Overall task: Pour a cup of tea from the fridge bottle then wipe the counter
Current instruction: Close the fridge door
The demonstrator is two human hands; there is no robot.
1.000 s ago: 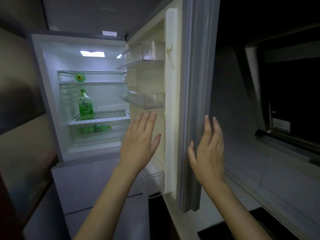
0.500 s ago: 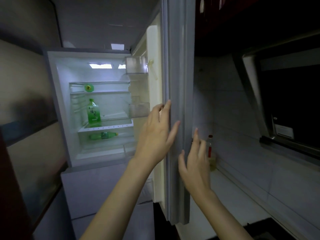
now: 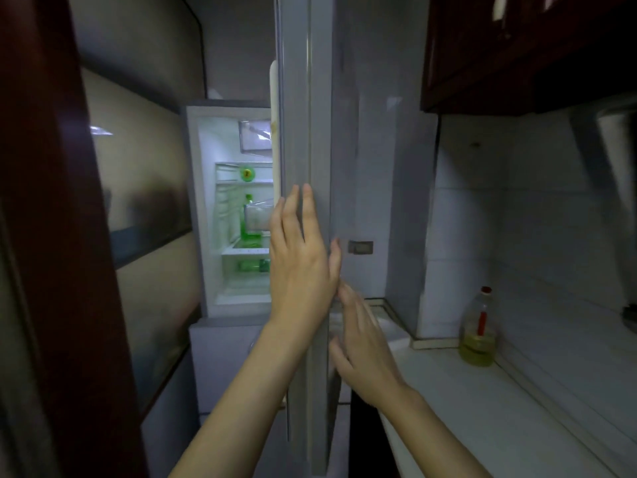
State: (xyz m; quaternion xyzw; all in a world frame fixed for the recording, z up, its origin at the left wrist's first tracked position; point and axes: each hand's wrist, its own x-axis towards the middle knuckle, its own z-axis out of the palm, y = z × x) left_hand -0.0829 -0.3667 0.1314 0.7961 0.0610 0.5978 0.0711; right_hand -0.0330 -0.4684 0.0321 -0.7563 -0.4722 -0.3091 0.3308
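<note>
Now, left hand point(image 3: 300, 267) lies flat on fridge door point(image 3: 320, 98), right hand point(image 3: 365, 350) open beside it

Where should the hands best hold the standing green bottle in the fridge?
Grip the green bottle at its wide body, below the narrow neck, coming from the open front of the fridge. It stands upright on its shelf, so a side grip likely suits.

The left hand point(image 3: 300, 260) presses flat on the edge of the fridge door point(image 3: 320, 132), with the right hand point(image 3: 362, 343) open just below it. A green bottle point(image 3: 246, 231) stands inside the fridge point(image 3: 206, 201), and an oil bottle point(image 3: 479, 332) stands on the table point(image 3: 482, 426).
</note>
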